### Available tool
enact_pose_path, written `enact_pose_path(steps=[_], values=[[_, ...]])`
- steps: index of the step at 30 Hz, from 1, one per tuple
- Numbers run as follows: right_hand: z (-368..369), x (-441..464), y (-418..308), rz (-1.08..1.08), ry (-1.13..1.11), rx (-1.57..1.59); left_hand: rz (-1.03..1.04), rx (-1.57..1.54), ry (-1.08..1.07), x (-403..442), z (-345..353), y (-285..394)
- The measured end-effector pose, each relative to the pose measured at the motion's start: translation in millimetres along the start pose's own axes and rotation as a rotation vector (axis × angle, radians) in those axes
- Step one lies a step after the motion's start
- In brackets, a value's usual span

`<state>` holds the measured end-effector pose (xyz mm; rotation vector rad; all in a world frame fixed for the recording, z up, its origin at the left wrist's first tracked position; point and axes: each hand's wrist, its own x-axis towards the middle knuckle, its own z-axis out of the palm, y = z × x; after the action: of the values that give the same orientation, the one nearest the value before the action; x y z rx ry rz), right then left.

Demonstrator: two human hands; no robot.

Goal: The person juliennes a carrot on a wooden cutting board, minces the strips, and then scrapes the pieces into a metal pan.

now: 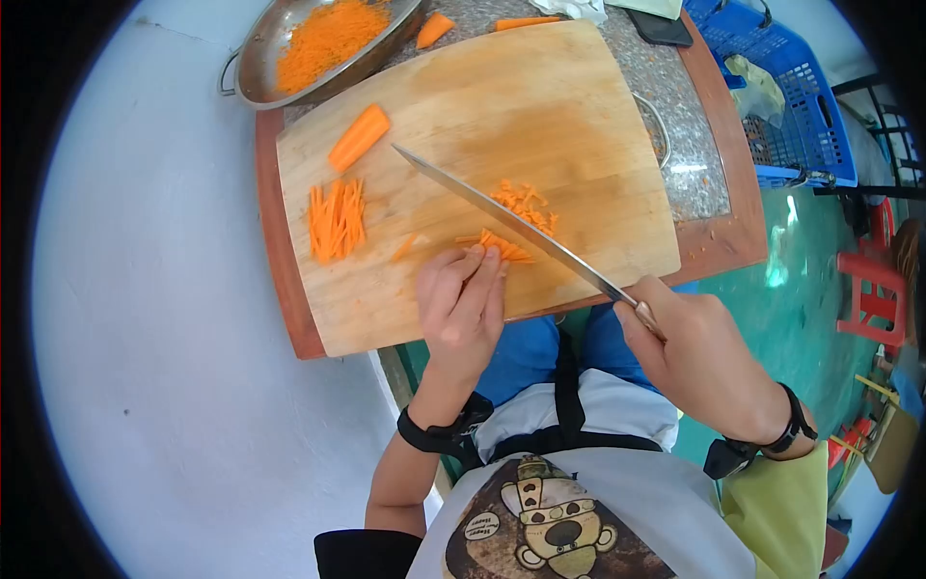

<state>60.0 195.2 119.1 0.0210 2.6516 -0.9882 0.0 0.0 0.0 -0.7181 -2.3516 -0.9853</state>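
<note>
My right hand (690, 347) is closed around the handle of a long knife (521, 228). Its blade slants up and left over the wooden cutting board (579, 106). Near the board's front edge, the bent fingers of my left hand (463, 299) press on a small bunch of carrot strips (503, 247). Just beyond the blade lies a little heap of chopped carrot (526, 206). A pile of carrot sticks (337, 222) rests at the board's left side, with a thick carrot piece (359, 138) above it. Whether the blade touches the board is hard to see.
A metal pan (253, 60) of grated carrot (328, 43) stands at the back left. Behind the board are a carrot chunk (435, 30) and a dark phone (660, 28). A blue basket (805, 87) stands to the right, beyond the table edge; a wall (154, 289) is at left.
</note>
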Motion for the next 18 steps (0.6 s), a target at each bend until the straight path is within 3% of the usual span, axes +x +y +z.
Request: enact_pose_path(steps=[18], values=[[5.5, -7.0, -2.3, 0.002, -0.077, -0.042, 0.034, 0.011, -0.025, 0.6, -2.2, -0.5]])
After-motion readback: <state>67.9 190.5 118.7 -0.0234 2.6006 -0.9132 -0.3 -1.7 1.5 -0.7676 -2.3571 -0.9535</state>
